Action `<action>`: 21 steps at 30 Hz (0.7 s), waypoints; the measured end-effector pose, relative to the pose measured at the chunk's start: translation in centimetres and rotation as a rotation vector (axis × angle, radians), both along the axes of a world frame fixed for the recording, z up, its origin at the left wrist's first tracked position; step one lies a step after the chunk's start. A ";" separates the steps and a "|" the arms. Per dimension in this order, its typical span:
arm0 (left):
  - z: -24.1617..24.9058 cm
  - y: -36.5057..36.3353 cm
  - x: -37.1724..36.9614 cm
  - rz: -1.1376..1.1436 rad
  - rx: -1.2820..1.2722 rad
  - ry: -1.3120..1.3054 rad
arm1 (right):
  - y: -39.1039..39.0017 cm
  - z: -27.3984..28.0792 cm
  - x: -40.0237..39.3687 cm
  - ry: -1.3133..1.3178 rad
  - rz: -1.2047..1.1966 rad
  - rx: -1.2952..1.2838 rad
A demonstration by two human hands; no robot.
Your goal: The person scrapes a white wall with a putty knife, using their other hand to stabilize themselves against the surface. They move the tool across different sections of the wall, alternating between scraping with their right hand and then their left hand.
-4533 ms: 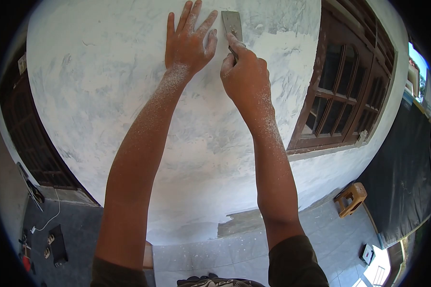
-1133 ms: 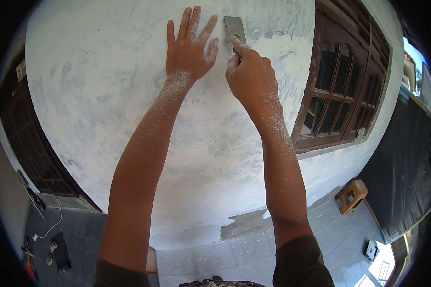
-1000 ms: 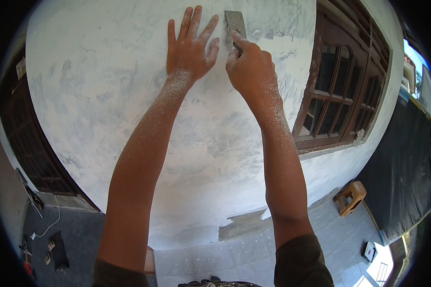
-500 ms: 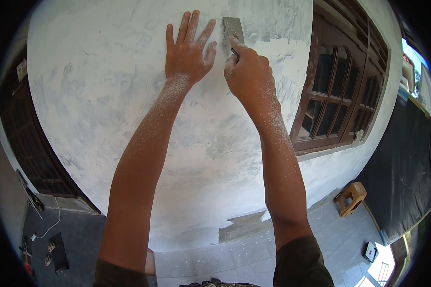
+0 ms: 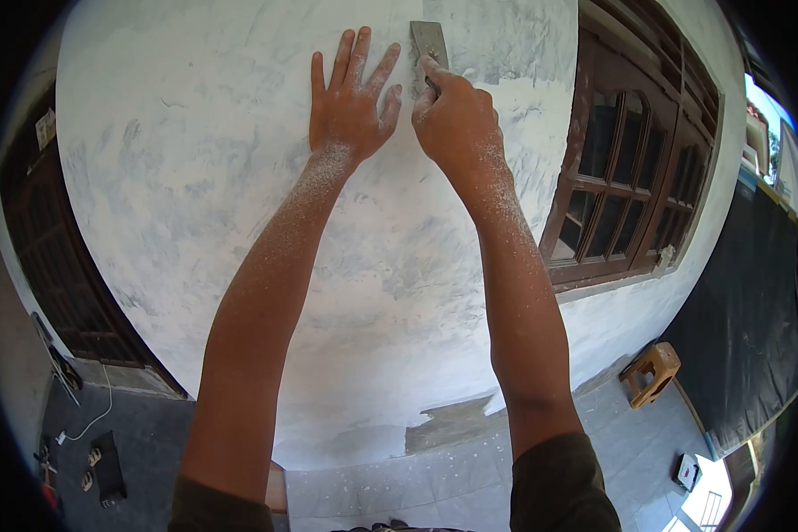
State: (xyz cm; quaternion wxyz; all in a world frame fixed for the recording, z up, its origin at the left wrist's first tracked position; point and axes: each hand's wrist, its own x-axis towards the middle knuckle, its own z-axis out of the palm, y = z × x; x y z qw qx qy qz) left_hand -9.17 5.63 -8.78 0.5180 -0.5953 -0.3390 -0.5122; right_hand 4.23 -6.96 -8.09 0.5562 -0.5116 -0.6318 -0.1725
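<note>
My left hand [image 5: 350, 102] lies against the white-and-grey wall [image 5: 213, 204] with its fingers spread. To its right, my right hand [image 5: 457, 115] is closed around the handle of a putty knife [image 5: 429, 40]. The index finger stretches along the blade, which points upward and lies on or very near the wall. Most of the handle is hidden inside the fist. White dust covers both hands and wrists. Patchy smears of white coating show over the wall around them.
A brown wooden window [image 5: 625, 160] is set in the wall on the right, a dark door [image 5: 62, 239] on the left. A brown stool [image 5: 652, 374] stands on the tiled floor [image 5: 470, 474], beside a black sheet [image 5: 736, 310]. A white cable [image 5: 97, 417] lies at lower left.
The putty knife and my right hand have moved slightly upward along the wall. My left hand stays spread in nearly the same place.
</note>
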 end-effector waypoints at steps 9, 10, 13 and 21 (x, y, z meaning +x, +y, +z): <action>0.1 -0.2 0.0 0.007 -0.006 -0.002 | 0.6 -0.6 -0.3 -0.007 0.010 0.043; 0.1 -0.1 0.0 -0.006 -0.002 -0.003 | 0.8 -0.2 -0.3 -0.004 0.013 0.043; 0.2 0.0 0.1 -0.014 0.005 -0.009 | 0.3 -0.5 0.0 -0.030 0.019 0.082; 0.3 0.0 0.0 -0.017 0.018 0.001 | -0.1 0.7 0.1 -0.060 -0.037 0.004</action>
